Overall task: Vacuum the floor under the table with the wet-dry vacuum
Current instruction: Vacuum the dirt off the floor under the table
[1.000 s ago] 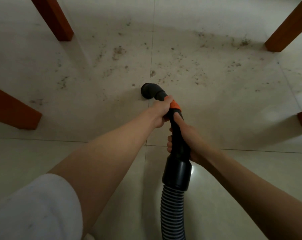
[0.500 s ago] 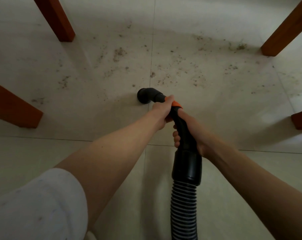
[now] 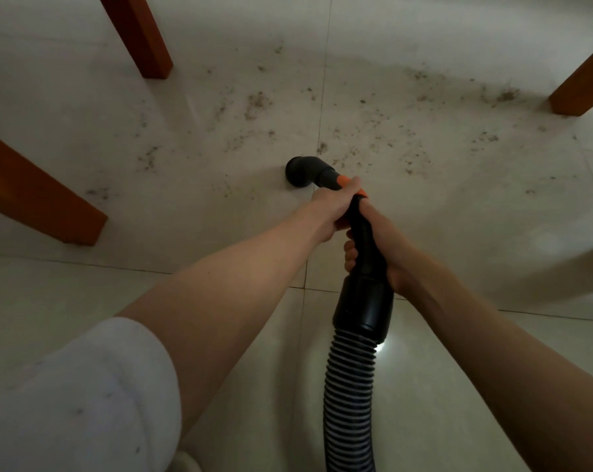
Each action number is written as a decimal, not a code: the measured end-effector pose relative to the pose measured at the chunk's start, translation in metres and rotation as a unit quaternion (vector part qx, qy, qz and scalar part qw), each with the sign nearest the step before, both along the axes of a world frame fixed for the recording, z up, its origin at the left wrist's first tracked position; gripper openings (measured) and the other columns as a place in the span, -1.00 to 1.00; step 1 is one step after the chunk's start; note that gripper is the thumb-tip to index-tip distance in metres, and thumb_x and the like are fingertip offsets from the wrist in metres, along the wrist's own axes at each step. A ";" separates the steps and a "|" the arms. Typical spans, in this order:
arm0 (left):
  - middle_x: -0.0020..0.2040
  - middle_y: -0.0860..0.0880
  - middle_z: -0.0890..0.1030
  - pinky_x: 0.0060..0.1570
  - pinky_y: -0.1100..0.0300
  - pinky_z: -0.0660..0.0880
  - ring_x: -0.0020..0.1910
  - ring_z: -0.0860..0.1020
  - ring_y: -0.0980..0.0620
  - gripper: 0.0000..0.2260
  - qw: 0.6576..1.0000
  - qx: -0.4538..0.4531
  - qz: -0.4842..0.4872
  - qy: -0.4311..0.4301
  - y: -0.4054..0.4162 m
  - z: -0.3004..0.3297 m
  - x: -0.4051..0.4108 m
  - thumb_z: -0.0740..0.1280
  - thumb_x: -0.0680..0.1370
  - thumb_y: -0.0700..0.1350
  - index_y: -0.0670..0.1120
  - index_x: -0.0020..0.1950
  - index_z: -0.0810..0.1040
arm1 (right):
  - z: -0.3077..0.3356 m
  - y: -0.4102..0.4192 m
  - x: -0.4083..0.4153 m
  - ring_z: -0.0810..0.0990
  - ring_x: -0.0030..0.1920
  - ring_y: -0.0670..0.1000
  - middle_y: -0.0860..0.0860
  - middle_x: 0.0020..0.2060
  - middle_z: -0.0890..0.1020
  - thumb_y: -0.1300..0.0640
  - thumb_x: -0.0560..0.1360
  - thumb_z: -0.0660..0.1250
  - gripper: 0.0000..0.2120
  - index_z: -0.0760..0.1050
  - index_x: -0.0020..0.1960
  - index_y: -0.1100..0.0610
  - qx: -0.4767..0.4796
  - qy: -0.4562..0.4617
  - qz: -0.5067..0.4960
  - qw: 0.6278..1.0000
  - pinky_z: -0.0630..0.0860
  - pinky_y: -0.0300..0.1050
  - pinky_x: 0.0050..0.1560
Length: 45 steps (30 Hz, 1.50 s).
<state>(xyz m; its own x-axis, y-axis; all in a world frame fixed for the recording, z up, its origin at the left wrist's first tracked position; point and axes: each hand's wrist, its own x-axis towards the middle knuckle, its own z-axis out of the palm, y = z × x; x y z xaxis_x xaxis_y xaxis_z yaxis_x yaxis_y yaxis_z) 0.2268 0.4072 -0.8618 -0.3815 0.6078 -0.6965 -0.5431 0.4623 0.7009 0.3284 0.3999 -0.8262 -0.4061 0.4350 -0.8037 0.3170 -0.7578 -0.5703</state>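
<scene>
Both hands, left [image 3: 332, 207] and right [image 3: 380, 247], clenched around unlabelled black vacuum wand [image 3: 364, 240], nozzle [image 3: 300, 170] on dusty floor [image 3: 458, 199].

Three wooden table legs [image 3: 138, 35] stand around one black vacuum nozzle [image 3: 300, 170]; one ribbed hose [image 3: 351, 400] trails behind it, two hands beside it.

The person wears a white sleeve [image 3: 83, 396] on the left arm; it is short and ends above the elbow. The cloth looks soft, with some small dark specks on it. Below the sleeve the left forearm is bare, and the right forearm is bare too. Both hands are without gloves, rings or a watch.
</scene>
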 end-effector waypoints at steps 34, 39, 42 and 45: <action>-0.04 -0.12 0.54 -0.34 0.22 0.48 -0.17 0.54 -0.02 -0.57 0.999 -0.025 0.037 -0.003 -0.033 0.001 -0.027 0.25 0.58 0.06 -0.28 0.23 0.43 | -0.001 -0.029 -0.027 0.43 -0.61 -0.01 0.06 -0.55 0.44 -0.20 0.57 0.17 -0.54 0.36 -0.20 0.20 0.065 -0.023 0.066 0.995 0.44 -0.20 -0.52; -0.11 -0.09 0.52 -0.36 0.23 0.45 -0.22 0.52 0.03 -0.59 0.999 -0.018 0.044 -0.007 -0.036 -0.002 -0.028 0.26 0.57 0.09 -0.25 0.18 0.44 | -0.003 -0.031 -0.029 0.42 -0.60 -0.01 0.07 -0.52 0.43 -0.18 0.57 0.17 -0.55 0.36 -0.21 0.21 0.066 -0.025 0.067 0.995 0.44 -0.18 -0.50; -0.17 -0.09 0.52 -0.29 0.20 0.50 -0.20 0.53 0.00 -0.73 0.999 -0.012 0.053 -0.002 -0.038 -0.004 -0.028 0.24 0.58 0.02 -0.20 -0.08 0.47 | 0.002 -0.030 -0.028 0.42 -0.61 -0.01 0.07 -0.52 0.43 -0.17 0.58 0.17 -0.57 0.36 -0.18 0.21 0.049 -0.016 0.081 0.995 0.45 -0.21 -0.53; -0.22 -0.09 0.52 -0.30 0.17 0.51 -0.21 0.53 -0.01 -0.77 0.998 0.006 0.063 -0.014 -0.042 -0.005 -0.025 0.25 0.56 -0.05 -0.15 -0.22 0.47 | 0.007 -0.028 -0.022 0.42 -0.62 -0.01 0.07 -0.54 0.43 -0.18 0.57 0.17 -0.57 0.36 -0.15 0.20 0.023 -0.009 0.099 0.995 0.45 -0.23 -0.56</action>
<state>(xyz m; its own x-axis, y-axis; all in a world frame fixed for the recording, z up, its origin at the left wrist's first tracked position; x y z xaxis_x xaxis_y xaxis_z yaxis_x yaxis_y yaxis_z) 0.2020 0.3656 -0.8665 -0.4354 0.5649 -0.7010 -0.6156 0.3813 0.6897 0.3062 0.3720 -0.8192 -0.4732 0.3846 -0.7925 0.4686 -0.6519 -0.5962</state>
